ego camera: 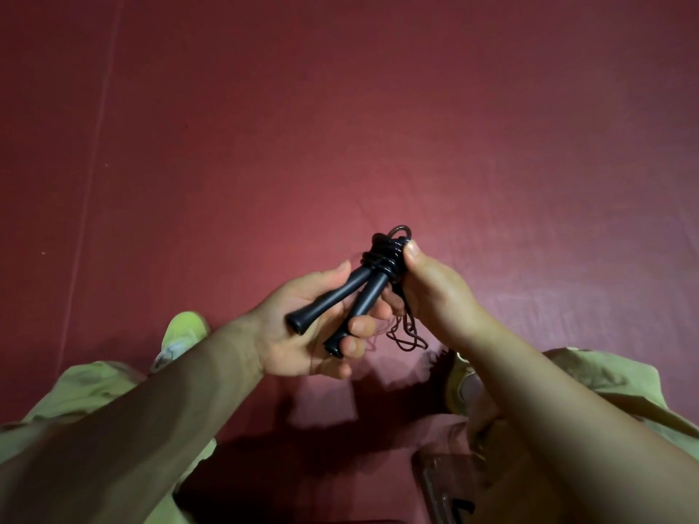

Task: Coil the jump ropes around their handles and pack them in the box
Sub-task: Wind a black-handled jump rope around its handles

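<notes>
Several turns of black rope (382, 257) are wound round the paired handles (342, 298), a loose tail (406, 336) remains uncoiled, no box is identified; handles are gripped by the curled left hand (302, 334), coils pinched by the right hand (435, 289).

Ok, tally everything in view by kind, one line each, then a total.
Black jump-rope handles: 2
Black rope, partly coiled: 1
Hands, left and right: 2
Yellow-green shoes: 2
Total: 7
</notes>
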Demonstrator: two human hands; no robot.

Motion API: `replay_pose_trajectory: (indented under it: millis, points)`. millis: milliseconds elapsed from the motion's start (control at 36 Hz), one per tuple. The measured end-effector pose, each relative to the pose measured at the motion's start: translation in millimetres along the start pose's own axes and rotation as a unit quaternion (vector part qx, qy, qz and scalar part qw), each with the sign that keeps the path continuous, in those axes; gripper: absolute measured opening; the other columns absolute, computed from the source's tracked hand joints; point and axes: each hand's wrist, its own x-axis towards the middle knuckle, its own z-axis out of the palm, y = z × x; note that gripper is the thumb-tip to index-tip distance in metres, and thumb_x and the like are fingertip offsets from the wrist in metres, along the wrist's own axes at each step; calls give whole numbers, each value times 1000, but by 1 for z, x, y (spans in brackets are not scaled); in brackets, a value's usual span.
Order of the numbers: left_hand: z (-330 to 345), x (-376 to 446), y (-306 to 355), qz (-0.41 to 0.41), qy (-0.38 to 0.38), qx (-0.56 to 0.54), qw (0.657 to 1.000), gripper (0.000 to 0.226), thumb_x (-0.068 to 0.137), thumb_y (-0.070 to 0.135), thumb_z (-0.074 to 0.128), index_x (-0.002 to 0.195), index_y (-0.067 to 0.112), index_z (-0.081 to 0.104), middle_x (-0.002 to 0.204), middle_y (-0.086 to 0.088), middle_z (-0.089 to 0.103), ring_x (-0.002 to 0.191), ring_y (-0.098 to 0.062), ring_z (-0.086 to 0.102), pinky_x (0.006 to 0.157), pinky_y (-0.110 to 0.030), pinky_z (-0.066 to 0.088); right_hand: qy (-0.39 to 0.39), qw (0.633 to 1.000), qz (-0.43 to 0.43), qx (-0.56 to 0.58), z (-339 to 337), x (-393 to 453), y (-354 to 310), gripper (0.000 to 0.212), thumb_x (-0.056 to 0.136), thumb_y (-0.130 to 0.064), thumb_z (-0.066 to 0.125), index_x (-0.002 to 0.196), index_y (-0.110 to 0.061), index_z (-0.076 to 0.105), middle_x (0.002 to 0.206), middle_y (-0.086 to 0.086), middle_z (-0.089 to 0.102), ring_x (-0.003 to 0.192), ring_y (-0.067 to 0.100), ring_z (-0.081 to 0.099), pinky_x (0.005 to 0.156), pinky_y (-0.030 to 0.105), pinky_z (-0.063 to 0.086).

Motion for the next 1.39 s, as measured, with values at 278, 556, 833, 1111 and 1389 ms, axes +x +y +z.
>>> replay_pose_trajectory:
  millis: [278, 556, 833, 1111, 1389]
  points:
    - [10, 4, 6, 31, 164, 171, 971, 52, 91, 55, 34, 89, 10, 60, 60, 3, 50, 47, -11, 51, 41, -20, 38, 23, 997, 43, -52, 0, 1, 8, 89, 80, -77, 41, 101, 8, 58, 68, 12, 56, 62, 27, 43, 64, 46, 31]
    - [4, 11, 0, 80, 289, 287, 910, 49, 100, 47, 33, 86, 9, 62, 58, 2, 56, 49, -15, 55, 42, -21, 42, 107, 972, 109, -177, 7, 3, 8, 68, 101, -54, 21, 56, -12, 50, 42, -4, 45, 38, 10, 39, 42, 20, 34]
    - [-12, 17, 2, 90, 373, 499, 777, 46, 95, 52, 38, 84, 13, 60, 64, 3, 58, 55, -19, 55, 52, -30, 42, 79, 978, 141, -132, 8, 0, 4, 66, 97, -62, 19, 79, -13, 59, 52, -9, 39, 43, 8, 31, 44, 22, 23]
    - [-12, 24, -7, 140, 406, 685, 588, 35, 88, 54, 44, 70, 25, 35, 73, 8, 45, 74, -20, 46, 64, -34, 29, 157, 980, 89, -85, 13, 1, 1, 43, 96, -41, 51, 59, -21, 44, 36, -14, 39, 33, 1, 31, 37, 13, 24]
    - [2, 12, -17, 20, 44, 103, 994, 32, 62, 26, 84, 84, 9, 68, 70, -7, 68, 64, -23, 69, 71, -41, 59, 35, 993, 9, 113, 2, -1, 7, 53, 53, -55, 67, 67, -11, 42, 48, -5, 35, 42, 8, 27, 43, 23, 21]
